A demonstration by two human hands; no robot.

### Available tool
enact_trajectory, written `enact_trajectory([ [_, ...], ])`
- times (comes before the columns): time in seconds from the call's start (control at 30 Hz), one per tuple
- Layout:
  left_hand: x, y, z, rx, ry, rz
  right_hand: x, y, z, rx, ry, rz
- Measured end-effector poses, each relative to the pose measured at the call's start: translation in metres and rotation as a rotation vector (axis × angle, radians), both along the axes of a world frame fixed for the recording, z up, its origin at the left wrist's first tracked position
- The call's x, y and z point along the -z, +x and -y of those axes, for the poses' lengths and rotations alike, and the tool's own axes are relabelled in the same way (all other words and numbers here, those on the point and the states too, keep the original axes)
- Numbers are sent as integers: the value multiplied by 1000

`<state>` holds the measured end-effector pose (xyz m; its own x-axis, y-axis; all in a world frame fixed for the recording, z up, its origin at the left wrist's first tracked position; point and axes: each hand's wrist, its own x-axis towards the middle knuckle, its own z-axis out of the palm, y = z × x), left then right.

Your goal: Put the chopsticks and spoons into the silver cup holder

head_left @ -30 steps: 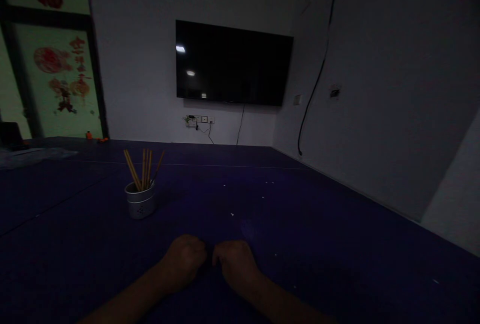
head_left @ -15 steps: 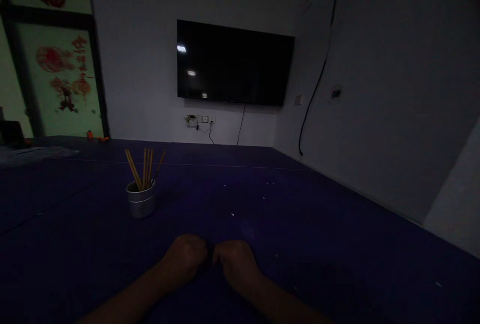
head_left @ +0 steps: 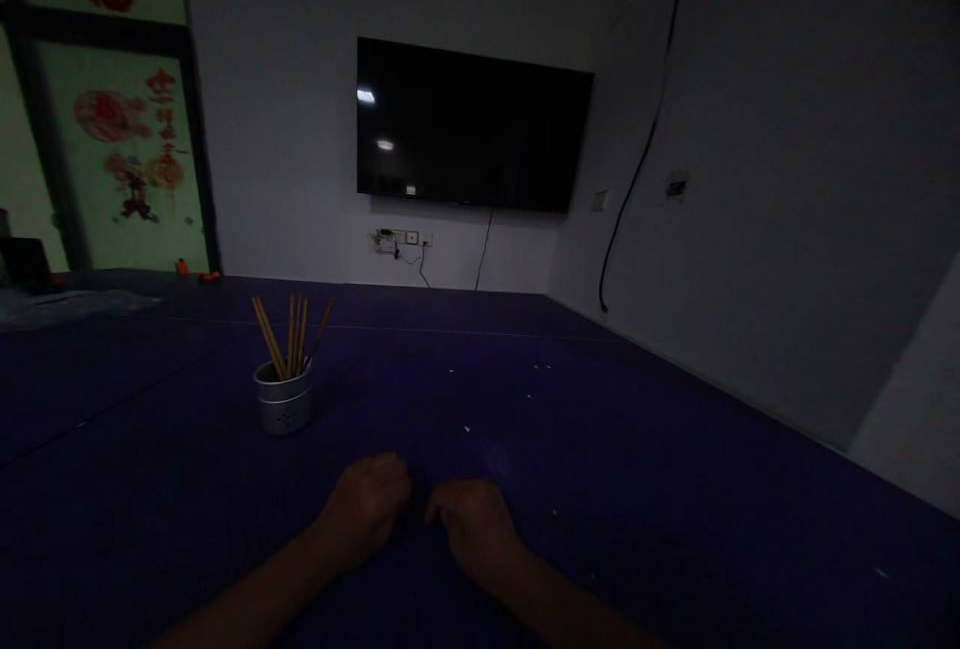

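Note:
On the dark blue table, my left hand (head_left: 367,504) rests as a loose fist, its knuckles up. Close to its right lies my right hand (head_left: 476,529), also closed, with the fingers curled under and a narrow gap between the two hands. Nothing shows sticking out of either hand; the palms are hidden. Beyond my left hand, a little to the left, stands a grey-white cup (head_left: 285,407) with small dark holes. Several thin wooden sticks (head_left: 292,339), perhaps brushes or pencils, lean upright in it. My hands do not touch the cup.
Small white scraps (head_left: 466,429) are scattered over the table (head_left: 405,379). Clear plastic sheeting (head_left: 75,307) and small orange items (head_left: 208,277) lie at the far left. A dark television (head_left: 472,124) hangs on the wall; a black cable (head_left: 637,159) runs down at the right.
My left hand has risen slightly and turned a little, staying closed. My right hand is nearly unmoved. The cup and sticks stay put.

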<state>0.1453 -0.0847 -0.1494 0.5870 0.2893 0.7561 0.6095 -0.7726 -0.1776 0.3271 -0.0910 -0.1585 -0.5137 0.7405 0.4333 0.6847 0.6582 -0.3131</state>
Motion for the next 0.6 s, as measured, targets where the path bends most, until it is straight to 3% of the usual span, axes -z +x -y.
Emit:
enact_trajectory([
  [0.1, -11, -7, -1, -27, 77, 60, 0, -1, -1, 17, -15, 2],
  [0.17, -28, -13, -3, -47, 156, 84, 0, -2, -2, 26, -27, -8],
  [0.27, -73, -25, -6, -184, 237, 196, 0, -4, -3, 20, -43, -52],
  [0.4, -145, -45, -9, -580, 305, 591, -1, -6, -2, 18, -32, -41],
  [0.47, -168, -57, -14, -688, 326, 750, -2, -7, -1, 8, -25, -30],
  [0.53, -177, -69, -23, -767, 271, 852, -2, -8, -1, 2, -25, -30],
  [0.6, -173, -81, -37, -826, 175, 880, -1, -8, 0, -2, -26, -38],
])
